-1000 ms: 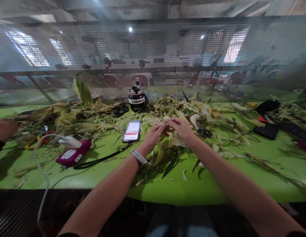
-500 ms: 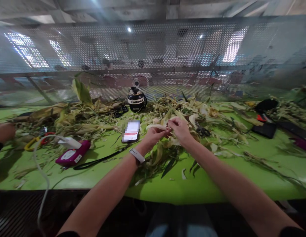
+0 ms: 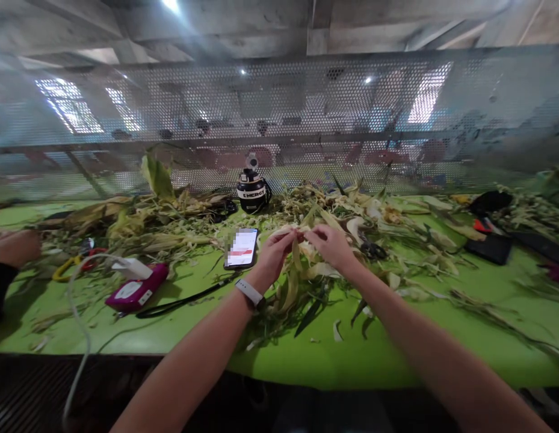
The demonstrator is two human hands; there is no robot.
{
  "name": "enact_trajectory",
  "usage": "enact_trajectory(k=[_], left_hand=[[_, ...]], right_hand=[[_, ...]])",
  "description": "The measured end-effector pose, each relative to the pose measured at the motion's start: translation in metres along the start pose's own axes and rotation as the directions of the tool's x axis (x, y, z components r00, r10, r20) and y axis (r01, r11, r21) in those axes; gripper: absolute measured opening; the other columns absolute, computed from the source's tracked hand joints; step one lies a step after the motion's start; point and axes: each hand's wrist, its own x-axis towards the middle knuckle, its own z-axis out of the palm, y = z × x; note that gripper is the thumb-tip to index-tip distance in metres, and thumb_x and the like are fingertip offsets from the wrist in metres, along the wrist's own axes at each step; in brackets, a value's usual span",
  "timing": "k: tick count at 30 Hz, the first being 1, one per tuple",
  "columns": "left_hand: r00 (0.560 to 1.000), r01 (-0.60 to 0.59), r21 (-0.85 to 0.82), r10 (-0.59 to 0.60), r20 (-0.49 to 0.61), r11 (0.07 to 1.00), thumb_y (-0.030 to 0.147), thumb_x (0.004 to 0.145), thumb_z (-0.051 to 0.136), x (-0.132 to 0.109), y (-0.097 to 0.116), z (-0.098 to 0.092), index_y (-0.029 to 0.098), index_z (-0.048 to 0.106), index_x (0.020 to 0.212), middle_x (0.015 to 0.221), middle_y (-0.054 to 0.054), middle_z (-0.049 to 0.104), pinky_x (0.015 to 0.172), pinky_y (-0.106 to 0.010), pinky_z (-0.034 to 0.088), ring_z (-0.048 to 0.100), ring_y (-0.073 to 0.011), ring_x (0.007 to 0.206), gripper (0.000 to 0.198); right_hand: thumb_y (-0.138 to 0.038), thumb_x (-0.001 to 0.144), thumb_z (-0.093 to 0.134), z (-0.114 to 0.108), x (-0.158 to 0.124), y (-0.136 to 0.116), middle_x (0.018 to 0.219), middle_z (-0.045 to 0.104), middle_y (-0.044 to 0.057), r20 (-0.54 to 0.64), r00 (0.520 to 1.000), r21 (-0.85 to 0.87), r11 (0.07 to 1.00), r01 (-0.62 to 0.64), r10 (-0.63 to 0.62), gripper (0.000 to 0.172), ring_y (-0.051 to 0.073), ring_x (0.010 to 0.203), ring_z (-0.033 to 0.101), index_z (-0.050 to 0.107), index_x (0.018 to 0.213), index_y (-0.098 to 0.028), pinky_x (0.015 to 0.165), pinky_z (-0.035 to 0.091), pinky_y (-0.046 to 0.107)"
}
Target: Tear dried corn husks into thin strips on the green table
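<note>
Over a heap of dried corn husks, both of my hands work close together near the middle of the green table. My left hand, with a pale band on its wrist, has thumb and fingers pinched on a pale corn husk strip. Just to its right, my right hand has its fingertips pressed together at the same piece, the pinched part being too small to see clearly. A phone with a lit screen lies left of my left hand.
A black bottle marked ENERGY stands behind the phone. At left lie a purple power bank with a white plug and cable, and yellow-handled scissors. Another person's hand shows at the far left. A perforated screen rises behind.
The view has tilted up slightly, so everything sits lower. My hands stay close together; a husk strip now hangs below my left fingers.
</note>
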Motion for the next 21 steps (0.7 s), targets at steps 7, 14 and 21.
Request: enact_trajectory(k=[7, 14, 21], left_hand=[[0.992, -0.108, 0.095, 0.113, -0.051, 0.99, 0.027, 0.053, 0.081, 0.001, -0.001, -0.002, 0.015, 0.065, 0.059, 0.066, 0.0, 0.066, 0.069, -0.024, 0.044, 0.061, -0.0124, 0.069, 0.021], [0.985, -0.122, 0.049, 0.127, -0.113, 0.991, 0.025, 0.052, 0.081, 0.004, 0.005, -0.003, 0.016, 0.063, 0.058, 0.065, 0.001, 0.065, 0.064, -0.023, 0.043, 0.06, -0.0107, 0.065, 0.022], [0.993, -0.052, 0.057, 0.057, -0.102, 0.997, 0.026, 0.05, 0.082, 0.004, 0.004, -0.006, 0.015, 0.066, 0.072, 0.075, -0.001, 0.068, 0.066, -0.023, 0.043, 0.06, -0.0114, 0.071, 0.029]], right_hand=[[-0.021, 0.071, 0.055, 0.027, -0.007, 0.009, 0.058, 0.056, -0.003, 0.346, 0.938, 0.018, 1.0, -0.01, 0.003, 0.011, 0.01, 0.055, 0.048, 0.058, 0.061, -0.015, 0.054, 0.035, 0.022], [-0.027, 0.081, 0.051, 0.022, -0.005, 0.009, 0.055, 0.055, -0.003, 0.309, 0.951, 0.089, 0.996, -0.003, -0.025, 0.02, 0.011, 0.053, 0.049, 0.054, 0.064, -0.017, 0.053, 0.035, 0.022], [-0.028, 0.088, 0.048, 0.016, -0.009, 0.004, 0.071, 0.059, 0.001, 0.283, 0.938, -0.173, 0.951, 0.257, -0.202, 0.016, 0.015, 0.065, 0.053, 0.055, 0.077, -0.019, 0.062, 0.034, 0.025]])
